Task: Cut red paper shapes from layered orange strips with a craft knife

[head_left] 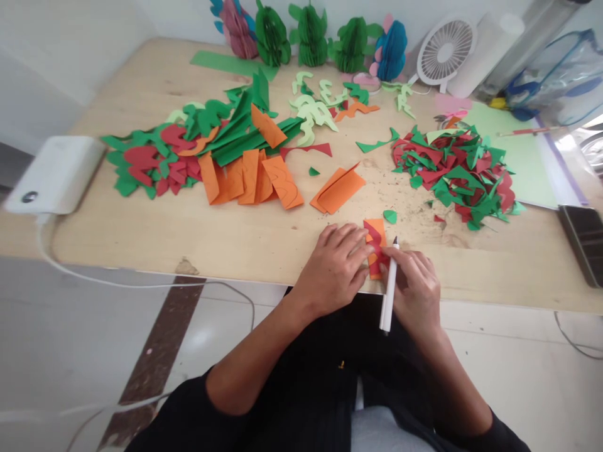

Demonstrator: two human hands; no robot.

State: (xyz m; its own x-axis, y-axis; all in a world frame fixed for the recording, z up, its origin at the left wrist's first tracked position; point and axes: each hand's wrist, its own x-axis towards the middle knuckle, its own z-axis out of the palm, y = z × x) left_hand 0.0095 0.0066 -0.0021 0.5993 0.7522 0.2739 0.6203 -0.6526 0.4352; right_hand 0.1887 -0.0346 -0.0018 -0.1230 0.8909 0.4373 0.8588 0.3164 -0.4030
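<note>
Near the table's front edge lies a small orange paper strip (375, 274) with a wavy red paper cutout (375, 235) on top. My left hand (336, 267) lies flat at the left of these papers, its fingertips touching the red cutout. In my right hand (418, 285) is a white marker pen (389, 289), held between thumb and fingers. Its dark tip points up and away from the papers. The right fingertips also touch the right edge of the papers. Just beyond sits a folded orange paper (338, 189), and a small green scrap (390, 216) is close by.
Orange strips (282, 182), green folded paper (242, 135) and red cutouts (141, 157) are heaped at left. A scrap pile (456, 169) is at right, near a phone (581, 242). Honeycomb paper figures (311, 41) and a fan (445, 53) stand behind. A power bank (56, 176) trails a cable.
</note>
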